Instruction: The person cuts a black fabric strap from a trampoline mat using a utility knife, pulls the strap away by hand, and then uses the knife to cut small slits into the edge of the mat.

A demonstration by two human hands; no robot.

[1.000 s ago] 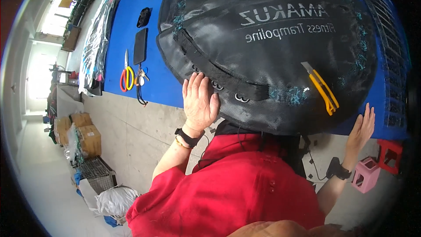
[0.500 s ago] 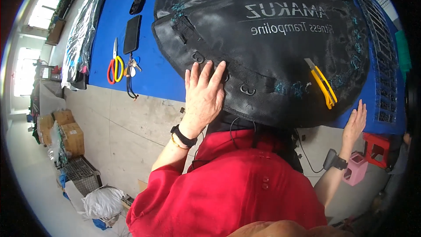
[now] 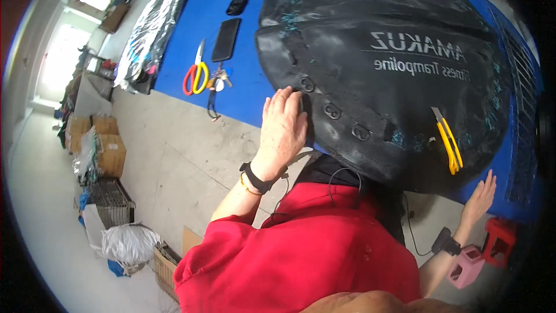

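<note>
Trampoline mat (image 3: 382, 64), black and round, lies on the blue table (image 3: 243, 64), its near rim overhanging the table's front edge. At far left, scissors (image 3: 196, 75), a phone (image 3: 225, 39) and keys (image 3: 215, 84) sit on open blue surface, well apart from the mat. Left hand (image 3: 282, 130) lies flat, fingers extended, on the mat's left rim beside a row of metal rings (image 3: 332, 110). A yellow knife (image 3: 447, 139) rests on the mat near its right rim. Right hand (image 3: 479, 198) is open, fingers spread, at the table's front edge just below the mat. Bare concrete floor (image 3: 168, 162) lies open left of the person.
</note>
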